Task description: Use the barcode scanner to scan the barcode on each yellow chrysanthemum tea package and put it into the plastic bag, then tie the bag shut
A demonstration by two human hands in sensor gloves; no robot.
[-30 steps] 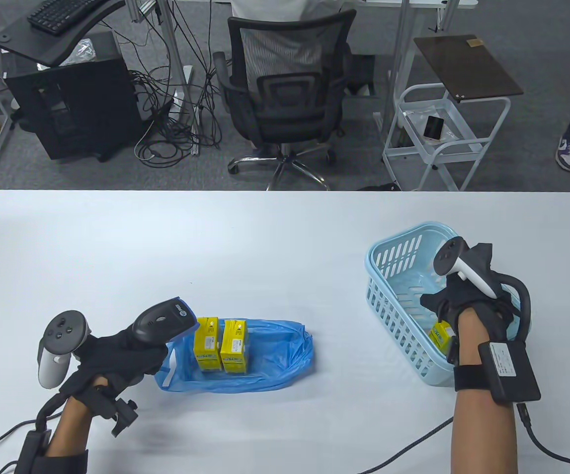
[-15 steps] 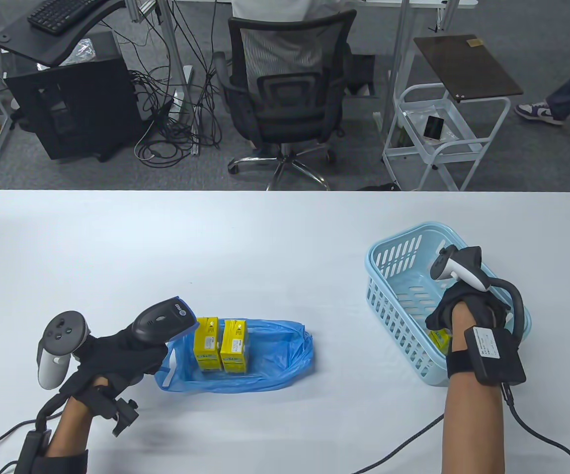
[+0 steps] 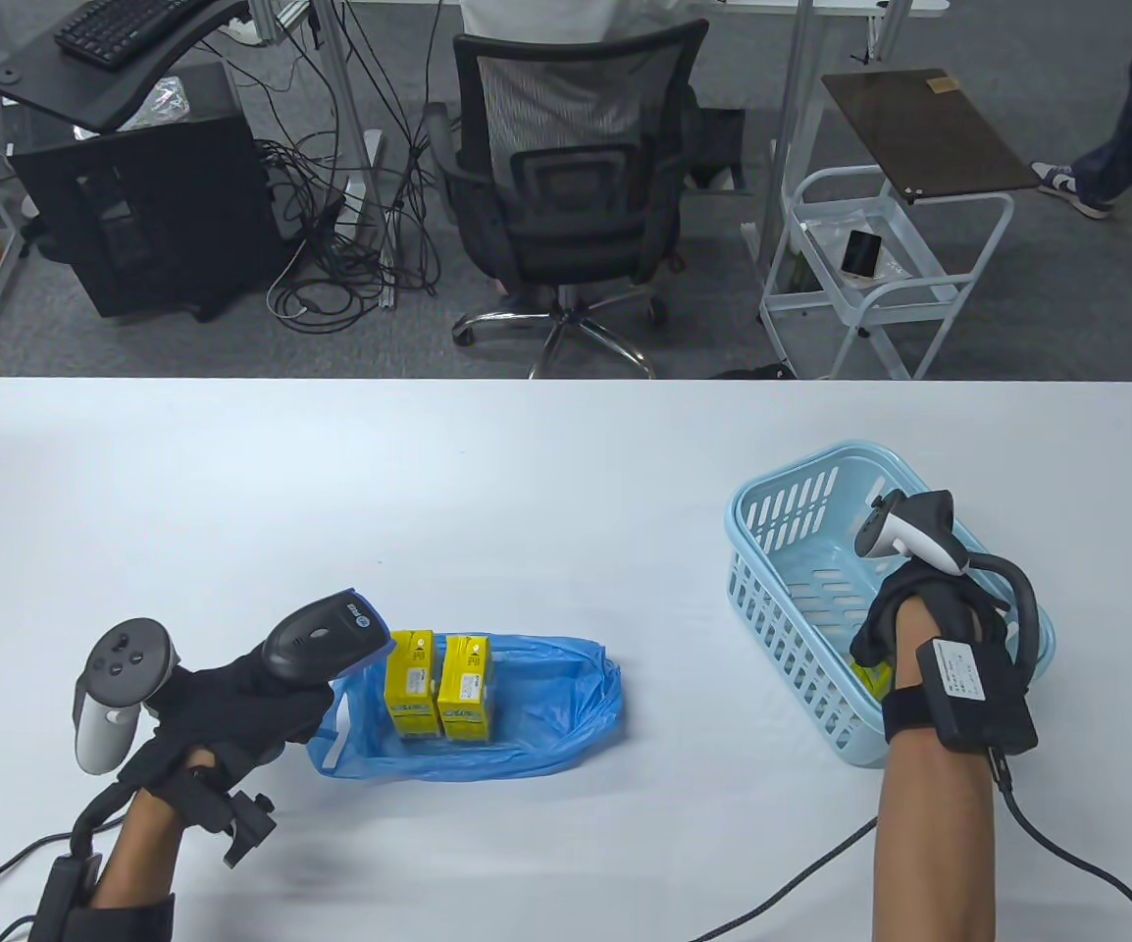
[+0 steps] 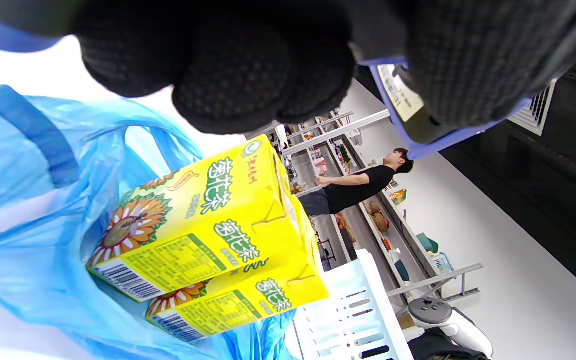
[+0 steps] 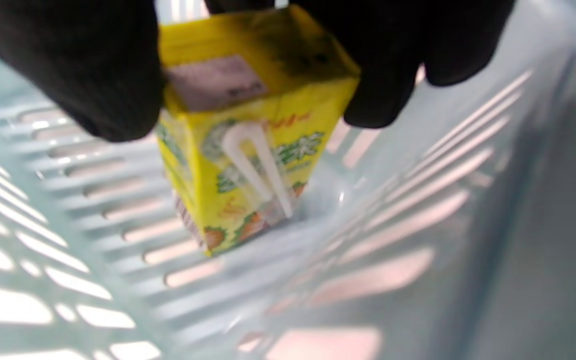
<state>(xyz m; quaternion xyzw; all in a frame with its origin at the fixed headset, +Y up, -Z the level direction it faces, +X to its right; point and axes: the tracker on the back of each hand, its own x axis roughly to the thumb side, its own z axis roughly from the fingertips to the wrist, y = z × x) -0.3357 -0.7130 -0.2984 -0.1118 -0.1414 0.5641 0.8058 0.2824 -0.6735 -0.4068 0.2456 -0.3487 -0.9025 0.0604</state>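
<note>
Left hand [image 3: 232, 702] gripped the barcode scanner [image 3: 323, 636] by its handle near the front left of the white worktop [image 3: 527, 471], the scanner head pointing toward the blue plastic bag [image 3: 537, 711] just beside it. In the left wrist view the gloved fingers [image 4: 248, 75] were curled round the scanner's dark body, with its blue trim and label showing at the upper right. Two yellow chrysanthemum tea packages [image 3: 437, 695] stood side by side, touching each other, upright on the flattened bag near its left end; the left wrist view showed their barcodes and sunflower print facing the camera, with the bag's handle loop to one side.

Right hand [image 3: 924, 613] was down inside the light blue basket [image 3: 782, 520] at the right of the worktop, its tracker above the basket's opening. The right wrist view, somewhat blurred, showed its fingers [image 5: 383, 75] and thumb closed on the top of a third yellow tea package [image 5: 248, 135], thumb on one side and fingers on the other. That package stood roughly upright, its lower end at the slotted basket floor near a corner, a white straw fixed to its face. From the table view only a sliver of yellow showed beside the wrist. Cables ran from both forearms off the front edge of the worktop
</note>
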